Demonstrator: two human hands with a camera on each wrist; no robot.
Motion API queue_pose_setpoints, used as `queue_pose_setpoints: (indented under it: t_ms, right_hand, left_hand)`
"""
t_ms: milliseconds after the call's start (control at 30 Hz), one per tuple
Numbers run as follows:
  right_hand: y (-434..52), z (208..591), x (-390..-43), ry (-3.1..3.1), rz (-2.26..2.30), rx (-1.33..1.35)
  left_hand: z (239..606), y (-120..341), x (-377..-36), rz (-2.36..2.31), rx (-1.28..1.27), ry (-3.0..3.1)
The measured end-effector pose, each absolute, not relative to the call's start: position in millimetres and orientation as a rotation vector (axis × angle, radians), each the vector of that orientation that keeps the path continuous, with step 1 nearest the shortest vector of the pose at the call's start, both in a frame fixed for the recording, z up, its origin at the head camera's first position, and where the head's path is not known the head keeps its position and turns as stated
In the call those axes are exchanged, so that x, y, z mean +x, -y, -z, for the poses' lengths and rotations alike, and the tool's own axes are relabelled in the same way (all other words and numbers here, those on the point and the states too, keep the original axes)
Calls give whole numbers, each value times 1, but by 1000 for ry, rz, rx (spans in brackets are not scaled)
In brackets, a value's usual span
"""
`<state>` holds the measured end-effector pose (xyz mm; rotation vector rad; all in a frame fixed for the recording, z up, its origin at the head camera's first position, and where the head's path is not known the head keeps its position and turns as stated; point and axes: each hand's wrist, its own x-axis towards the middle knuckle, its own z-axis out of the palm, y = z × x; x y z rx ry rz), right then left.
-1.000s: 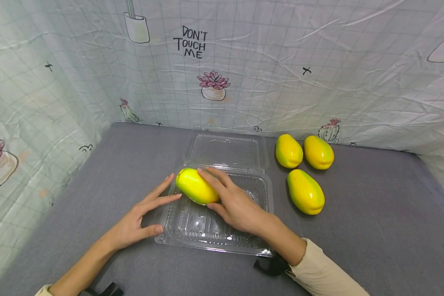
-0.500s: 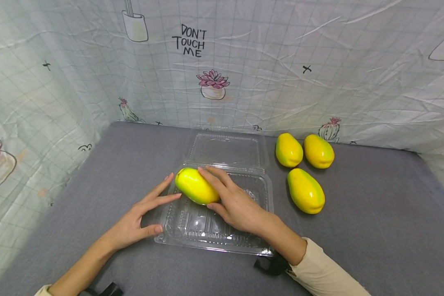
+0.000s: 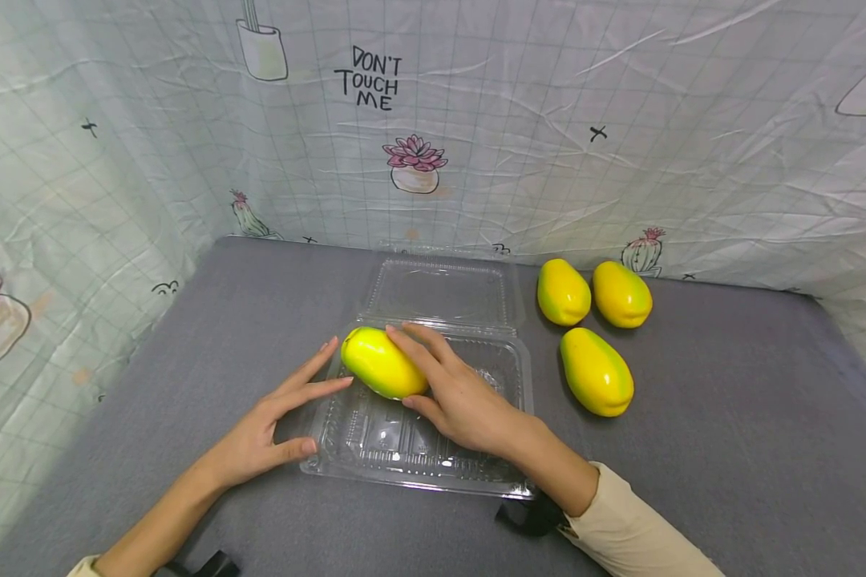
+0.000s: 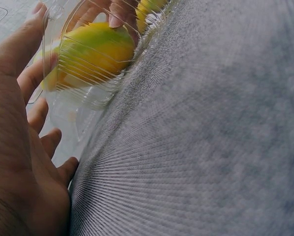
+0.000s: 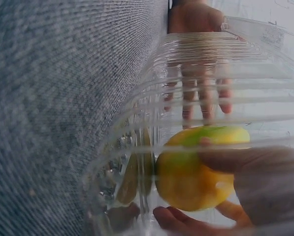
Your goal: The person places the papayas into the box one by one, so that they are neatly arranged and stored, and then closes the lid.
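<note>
Nothing has really shifted since the earlier frames: both hands, the fruit and the box sit where they did, bar a slight drift of the camera. Fingers of the right hand point(image 3: 462, 401) curl over the top and near side of the yellow-green mango point(image 3: 384, 373), thumb tucked under its lower flank, cradling it where it lies in the left end of the clear clamshell tray point(image 3: 476, 473), probably so the rounded fruit cannot roll. The left hand point(image 3: 274, 429) lies flat with fingers straight and spread, their tips against the tray's left wall and the thumb at its front corner, seemingly bracing the light plastic against sliding on the grey tabletop point(image 3: 729, 449). The hinged lid point(image 3: 440, 290) lies open behind. Three more mangoes point(image 3: 596, 371) wait together to the right, well apart from the hands.
</note>
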<state>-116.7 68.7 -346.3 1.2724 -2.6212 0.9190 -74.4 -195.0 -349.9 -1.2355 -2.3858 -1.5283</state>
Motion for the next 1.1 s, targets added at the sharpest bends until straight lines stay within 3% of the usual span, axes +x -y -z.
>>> queue_pose_setpoints:
  t_ms: [1100]
  right_hand:
    - [-75,331,-113,2713,-869,1186]
  left_hand:
    - [350,194,-75,1499,-1225,2384]
